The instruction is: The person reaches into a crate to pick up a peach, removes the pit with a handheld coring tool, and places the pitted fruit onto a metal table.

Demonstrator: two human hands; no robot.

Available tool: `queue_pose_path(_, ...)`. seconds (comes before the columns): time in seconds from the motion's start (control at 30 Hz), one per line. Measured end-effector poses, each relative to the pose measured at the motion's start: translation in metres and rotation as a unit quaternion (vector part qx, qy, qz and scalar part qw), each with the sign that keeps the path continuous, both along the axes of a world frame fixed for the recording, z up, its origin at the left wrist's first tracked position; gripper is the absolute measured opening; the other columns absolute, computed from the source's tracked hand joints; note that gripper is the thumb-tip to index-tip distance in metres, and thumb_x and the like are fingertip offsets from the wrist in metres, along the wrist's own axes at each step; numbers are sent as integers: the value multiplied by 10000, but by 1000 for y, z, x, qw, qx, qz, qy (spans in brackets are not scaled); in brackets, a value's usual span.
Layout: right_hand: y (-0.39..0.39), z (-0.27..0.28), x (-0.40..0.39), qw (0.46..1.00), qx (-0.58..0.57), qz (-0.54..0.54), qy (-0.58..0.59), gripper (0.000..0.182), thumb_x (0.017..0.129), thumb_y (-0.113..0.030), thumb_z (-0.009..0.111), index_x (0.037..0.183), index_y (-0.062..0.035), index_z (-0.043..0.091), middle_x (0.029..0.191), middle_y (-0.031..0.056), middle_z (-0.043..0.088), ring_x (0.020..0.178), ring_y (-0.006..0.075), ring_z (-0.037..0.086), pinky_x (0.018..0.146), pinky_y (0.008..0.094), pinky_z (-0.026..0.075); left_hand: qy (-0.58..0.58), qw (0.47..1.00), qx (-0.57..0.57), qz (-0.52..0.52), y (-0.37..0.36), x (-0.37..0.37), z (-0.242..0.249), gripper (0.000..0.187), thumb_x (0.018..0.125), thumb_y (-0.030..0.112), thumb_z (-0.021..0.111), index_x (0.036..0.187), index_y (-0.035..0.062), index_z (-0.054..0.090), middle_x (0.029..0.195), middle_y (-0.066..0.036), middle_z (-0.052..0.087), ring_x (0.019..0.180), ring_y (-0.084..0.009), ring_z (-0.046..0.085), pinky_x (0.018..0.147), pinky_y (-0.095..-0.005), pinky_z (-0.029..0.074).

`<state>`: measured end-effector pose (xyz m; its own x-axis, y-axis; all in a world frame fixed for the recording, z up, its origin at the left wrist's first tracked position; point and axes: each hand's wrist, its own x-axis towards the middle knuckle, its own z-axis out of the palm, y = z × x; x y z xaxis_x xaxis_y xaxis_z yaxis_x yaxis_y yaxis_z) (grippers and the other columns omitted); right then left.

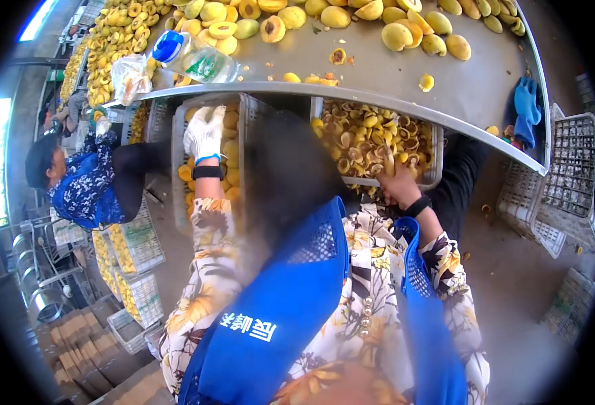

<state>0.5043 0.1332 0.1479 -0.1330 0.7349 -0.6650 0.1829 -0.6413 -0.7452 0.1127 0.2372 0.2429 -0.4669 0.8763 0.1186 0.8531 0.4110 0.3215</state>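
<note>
My left hand (204, 138), in a white glove, is over a crate (178, 145) of yellow peach halves (230, 150). Its thumb and fingers look apart, and no fruit shows between them. My bare right hand (400, 187) is closed at the near edge of another crate (436, 152), which holds yellow-brown fruit scraps (372, 135). From its fingers a narrow, tan, handle-like thing (387, 160) points into the scraps; its far end cannot be made out. Both crates sit below the rim of a metal table (372, 74).
Peaches (297, 17), whole and halved, are heaped along the table's far side. A plastic bottle (199, 61) lies near its edge; blue gloves (527, 111) hang at the right corner. Stacked crates (567, 172) stand at right. A co-worker (85, 175) sits at left near filled crates (132, 297).
</note>
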Motion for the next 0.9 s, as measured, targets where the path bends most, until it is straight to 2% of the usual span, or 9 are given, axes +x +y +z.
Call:
queue_pose_path(0.07, -4, -29, -6, 996, 65, 33, -59, 230, 810, -197, 517, 923, 1, 487, 593, 136, 519, 477, 256, 515, 466, 360, 436, 35, 993, 54, -94, 22, 17, 24, 486, 729, 495, 575, 1016, 106, 623, 1024, -134, 605, 963, -299, 555, 832, -372, 418)
queue_pose_path(0.13, -5, -67, -3, 936, 312, 125, -108, 160, 800, -153, 543, 857, -15, 486, 559, 19, 496, 380, 89, 444, 342, 237, 355, 29, 982, 88, -164, 62, 47, 35, 528, 726, 491, 576, 1086, 105, 572, 1073, -135, 580, 1003, -301, 530, 849, -369, 409)
queue_pose_path(0.17, -1, -57, -7, 925, 345, 110, -114, 172, 798, -153, 545, 877, -9, 493, 568, 23, 507, 387, 90, 453, 349, 238, 362, 65, 976, 89, -189, 86, 64, 39, 547, 729, 500, 564, 1106, 105, 556, 1100, -151, 559, 1039, -303, 508, 861, -375, 405)
queue_pose_path(0.37, -10, 40, -13, 950, 286, 27, -121, 300, 755, -211, 613, 946, 7, 535, 713, 178, 589, 643, 257, 580, 613, 352, 456, 70, 963, -93, -244, 213, 111, -14, 584, 701, 404, 603, 1228, 197, 464, 1176, -135, 526, 1086, -297, 496, 910, -387, 397)
queue_pose_path(0.47, -16, 51, -7, 946, 276, 31, -169, 304, 750, -194, 619, 963, 3, 527, 722, 170, 592, 665, 250, 588, 625, 352, 460, 67, 953, -138, -261, 210, 125, -1, 563, 679, 333, 639, 1210, 207, 503, 1162, -119, 547, 1055, -257, 530, 896, -348, 414)
queue_pose_path(0.57, 0, 60, -8, 937, 299, -60, -169, 315, 755, -177, 616, 999, -6, 513, 709, 134, 593, 635, 183, 584, 568, 306, 459, 40, 934, -23, -355, 147, 157, 35, 548, 648, 274, 644, 1176, 184, 529, 1121, -117, 561, 1017, -264, 544, 863, -351, 439)
queue_pose_path(0.67, 29, 72, -17, 951, 267, -157, 25, 280, 841, -191, 569, 1038, -10, 486, 650, 36, 538, 528, 65, 504, 457, 189, 390, 14, 865, 134, -483, 64, 192, 47, 500, 649, 201, 634, 1138, 144, 546, 1093, -126, 560, 1011, -271, 540, 828, -345, 463)
queue_pose_path(0.83, 47, 90, -27, 933, 259, -173, 182, 213, 876, -202, 529, 986, -25, 483, 614, -1, 496, 444, 54, 419, 402, 186, 343, -6, 824, 96, -558, -18, 229, 37, 598, 690, 192, 642, 1245, 128, 429, 1138, -160, 489, 984, -279, 541, 804, -337, 476)
queue_pose_path(0.9, 43, 91, -22, 938, 220, -202, 175, 183, 879, -205, 522, 941, -37, 484, 594, -7, 476, 410, 51, 391, 371, 186, 323, -250, 816, 89, -514, -30, 227, 38, 581, 732, 230, 640, 1245, 76, 413, 1128, -142, 497, 975, -251, 542, 803, -313, 475)
